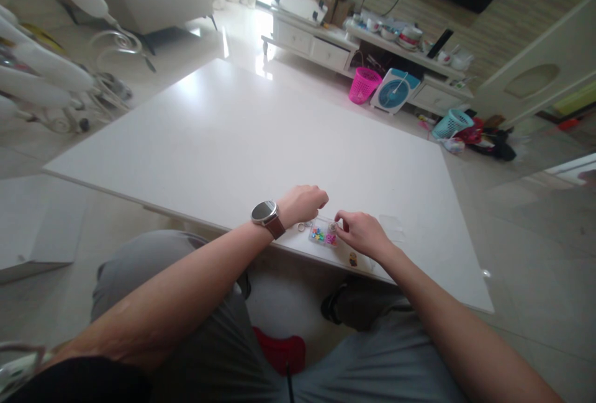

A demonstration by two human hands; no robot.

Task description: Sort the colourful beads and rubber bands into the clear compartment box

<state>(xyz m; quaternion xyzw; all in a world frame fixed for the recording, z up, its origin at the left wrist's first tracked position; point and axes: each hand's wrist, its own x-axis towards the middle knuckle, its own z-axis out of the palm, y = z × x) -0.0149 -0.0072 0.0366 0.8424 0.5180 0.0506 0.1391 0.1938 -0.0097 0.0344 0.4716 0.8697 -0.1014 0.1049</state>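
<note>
Near the table's front edge sits a small clear compartment box (311,238). One section has multicoloured little pieces (318,235), another has pink pieces (331,239). My left hand (305,203), with a watch (264,212) on its wrist, is closed just above the box's far left side; whatever its curled fingers hold is hidden. My right hand (361,230) has thumb and fingers bent together at the box's far right corner, beside a small round silvery piece (333,226); whether they grip it is too small to tell. A metal ring (301,226) lies left of the box.
A small yellow figure (352,259) stands by the front edge of the white table (279,136). A clear flat plastic lid (392,228) lies right of my right hand. Beyond the table are a pink basket (364,85), a blue fan (393,90) and a low cabinet (310,43).
</note>
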